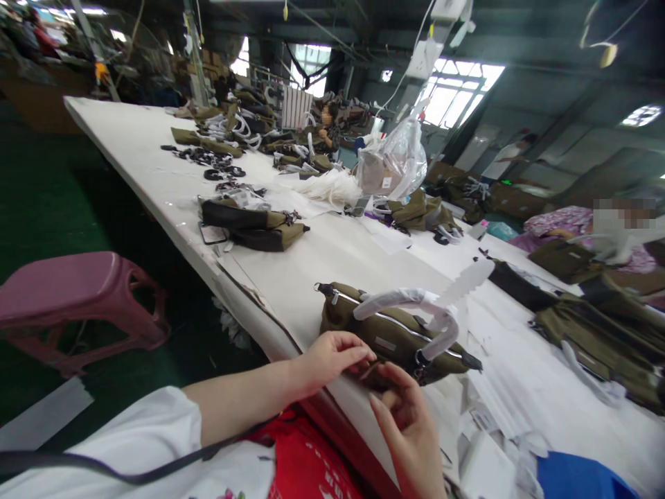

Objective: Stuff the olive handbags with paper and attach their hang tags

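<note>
An olive-green handbag with silver zips and white-wrapped handles lies near the front edge of the table, just beyond both hands. My left hand is closed, thumb and fingers pinched together at the bag's near side. Beside it, my right hand has its fingers curled, with thumb and fingertips drawn close. A small brownish piece shows between the two hands, too blurred to name. Whether it is attached to the bag I cannot tell, and the fingers partly hide it.
On the long white table lie a black-and-olive bag, piles of straps and a plastic-wrapped bag. More olive bags lie at right. A pink stool stands at left. A person in patterned clothing sits across the table.
</note>
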Available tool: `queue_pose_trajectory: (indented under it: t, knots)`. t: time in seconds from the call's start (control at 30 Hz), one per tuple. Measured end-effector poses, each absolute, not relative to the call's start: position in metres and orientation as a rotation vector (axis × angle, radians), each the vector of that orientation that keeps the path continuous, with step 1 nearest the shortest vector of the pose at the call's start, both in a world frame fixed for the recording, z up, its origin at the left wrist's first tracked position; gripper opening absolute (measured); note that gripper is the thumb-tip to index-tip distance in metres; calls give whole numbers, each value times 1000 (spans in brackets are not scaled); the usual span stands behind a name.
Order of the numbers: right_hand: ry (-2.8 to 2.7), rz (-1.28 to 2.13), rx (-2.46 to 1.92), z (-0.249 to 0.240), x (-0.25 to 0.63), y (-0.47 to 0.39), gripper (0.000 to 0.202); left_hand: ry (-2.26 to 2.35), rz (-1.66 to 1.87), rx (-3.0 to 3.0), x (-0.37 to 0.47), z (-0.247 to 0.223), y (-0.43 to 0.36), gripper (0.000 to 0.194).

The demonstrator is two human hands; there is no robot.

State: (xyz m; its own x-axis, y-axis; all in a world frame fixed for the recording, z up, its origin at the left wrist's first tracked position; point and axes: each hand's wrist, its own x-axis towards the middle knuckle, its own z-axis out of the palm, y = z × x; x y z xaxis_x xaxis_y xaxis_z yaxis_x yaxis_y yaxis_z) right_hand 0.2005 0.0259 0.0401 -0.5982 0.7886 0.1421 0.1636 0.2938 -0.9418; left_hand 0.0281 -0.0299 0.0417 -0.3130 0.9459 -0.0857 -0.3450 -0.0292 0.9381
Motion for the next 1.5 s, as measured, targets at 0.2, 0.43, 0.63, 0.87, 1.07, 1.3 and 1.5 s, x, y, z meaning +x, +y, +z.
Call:
queue_pose_trajectory:
  t: [0.2,0.43,0.63,0.87,1.07,1.3,1.5]
  knots:
    - [-1933,1429,-709,39,187,33,41,1043,1728,599,5,57,-26,41]
    - [-1824,1344,-815,46,146,64,50,1493,1693,869,-27,69,2,32]
    - [-2020,849,-972,63,126,105,44,1911,1009,1388,-53,91,8,23]
    - [-1927,1194,-1167,54,115,128,38,1860,721,1513,-66,110,35,18]
    - [-1919,1020,-1141,43,119,132,39,1698,952,1636,-57,103,62,26]
    - [-1819,1217,-1031,29,128,132,44,1411,1016,1237,-46,84,61,14]
    - [-1744,1444,-892,31,129,124,42,1442,1055,1171,-43,79,60,14]
